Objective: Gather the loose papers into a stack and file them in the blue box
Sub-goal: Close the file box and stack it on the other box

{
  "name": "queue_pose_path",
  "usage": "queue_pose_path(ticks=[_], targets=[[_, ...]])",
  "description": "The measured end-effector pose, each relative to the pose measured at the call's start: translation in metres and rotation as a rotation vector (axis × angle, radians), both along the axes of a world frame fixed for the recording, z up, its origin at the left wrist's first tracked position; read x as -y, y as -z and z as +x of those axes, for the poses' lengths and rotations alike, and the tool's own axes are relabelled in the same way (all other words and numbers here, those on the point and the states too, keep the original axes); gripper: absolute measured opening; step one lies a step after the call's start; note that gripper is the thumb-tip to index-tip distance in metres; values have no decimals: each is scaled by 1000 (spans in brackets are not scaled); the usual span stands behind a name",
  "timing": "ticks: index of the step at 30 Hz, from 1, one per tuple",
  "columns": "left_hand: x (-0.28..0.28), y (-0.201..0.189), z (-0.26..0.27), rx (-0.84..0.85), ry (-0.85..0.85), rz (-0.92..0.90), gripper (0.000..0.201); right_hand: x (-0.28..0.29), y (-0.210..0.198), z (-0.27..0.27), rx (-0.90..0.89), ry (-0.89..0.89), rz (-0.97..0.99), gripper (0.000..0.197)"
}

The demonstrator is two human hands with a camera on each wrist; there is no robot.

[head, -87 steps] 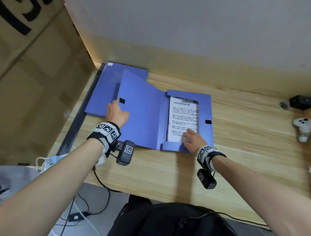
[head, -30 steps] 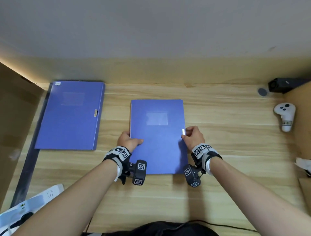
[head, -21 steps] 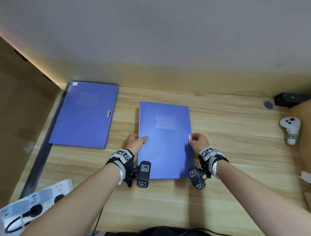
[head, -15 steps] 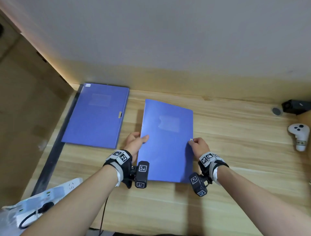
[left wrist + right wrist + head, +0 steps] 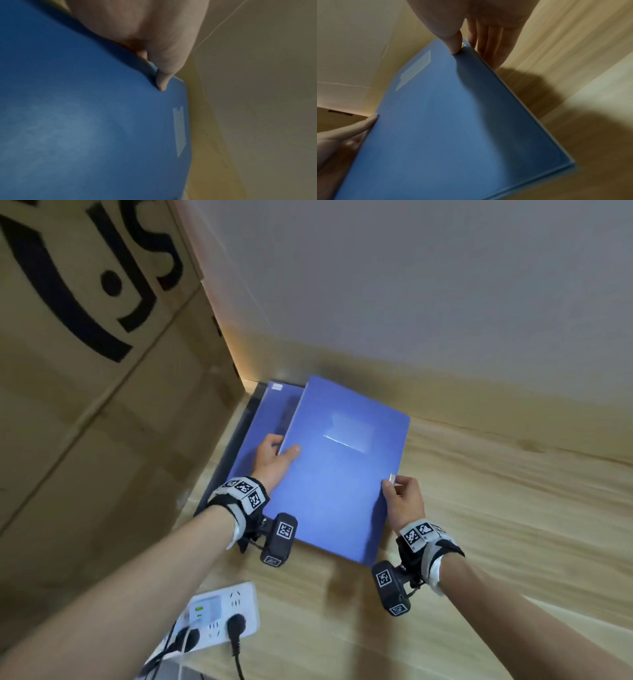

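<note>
1. The blue box (image 5: pixel 342 474) is closed and held off the table (image 5: pixel 496 525), tilted, its far left corner over a second blue box (image 5: pixel 263 419) that lies flat in the corner by the wall.

2. The left hand (image 5: pixel 274 460) holds the box's left edge: thumb on the top face, fingers hidden beneath. This grip carries the weight from below while the thumb clamps the lid down.

3. The right hand (image 5: pixel 400 501) pinches the right edge at the small metal clasp (image 5: pixel 393 478). The right wrist view shows the thumb pressed on top beside the clasp and the fingers extended under the edge. Holding there likely keeps the flap from springing open.

4. No loose papers show anywhere; judging by the closed lid, they are already inside, though the frames cannot confirm it.

5. Holding opposite edges keeps the box level enough that its contents should not slide, and lets both hands steer it.

6. The box seems headed onto the second box, to stack the two. That calls for lining up the edges before lowering.

7. A cardboard carton (image 5: pixel 85 371) stands close on the left, so room for the left hand is tight when setting down. A power strip (image 5: pixel 219 614) lies at the near table edge, clear of the path.
</note>
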State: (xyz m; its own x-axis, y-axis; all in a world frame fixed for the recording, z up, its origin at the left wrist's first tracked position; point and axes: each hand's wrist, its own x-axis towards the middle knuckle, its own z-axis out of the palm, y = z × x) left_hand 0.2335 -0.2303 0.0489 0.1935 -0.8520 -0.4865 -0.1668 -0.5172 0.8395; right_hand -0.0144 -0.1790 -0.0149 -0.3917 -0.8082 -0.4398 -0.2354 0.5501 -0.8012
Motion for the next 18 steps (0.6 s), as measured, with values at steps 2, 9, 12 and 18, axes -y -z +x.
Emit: queue_pose_path(ticks=[2,9,12,18], targets=[[13,5,23,57,44,3,32,13,1,25,37,-18,-19,33],[49,25,69,123,67,-19,36,42,12,77,84,-162,-46,45],[55,42,76,138,72,30,47,40,15,86,-4,-263,-7,51],[59,81,88,200,23,16,48,40,32,92,-71,-326,29,74]])
